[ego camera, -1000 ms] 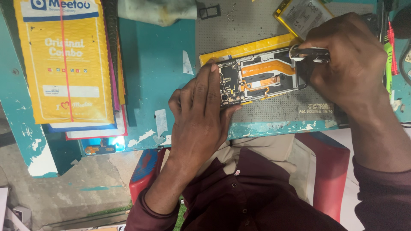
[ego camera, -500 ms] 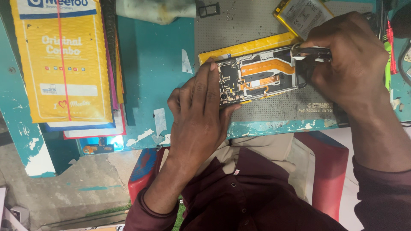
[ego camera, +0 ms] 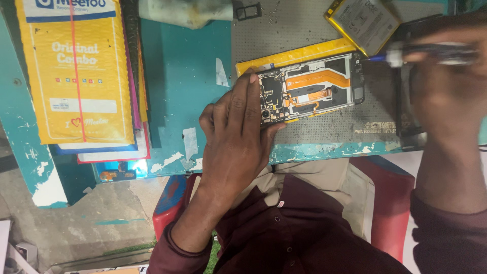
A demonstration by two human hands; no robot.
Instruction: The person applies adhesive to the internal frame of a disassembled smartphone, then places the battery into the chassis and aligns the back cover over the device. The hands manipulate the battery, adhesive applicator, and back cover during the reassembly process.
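An opened phone (ego camera: 309, 89) with its back off lies on a grey work mat (ego camera: 324, 132), showing circuit boards and an orange ribbon cable. My left hand (ego camera: 238, 137) presses down on the phone's left end, fingers flat over the board. My right hand (ego camera: 446, 86), blurred by motion, grips a screwdriver (ego camera: 426, 50) with a pale collar and a blue tip. The tip points at the phone's upper right corner, a little apart from it.
A phone battery (ego camera: 362, 20) lies on the mat above the phone, with a yellow strip (ego camera: 294, 55) beside it. A stack of yellow padded envelopes (ego camera: 76, 71) covers the teal bench (ego camera: 177, 76) at left. A small black tray frame (ego camera: 248, 10) and a crumpled cloth (ego camera: 182, 11) sit at the top.
My right hand has drawn back to the right and up, taking the screwdriver off the phone's right end. My left hand stays pressed on the phone.
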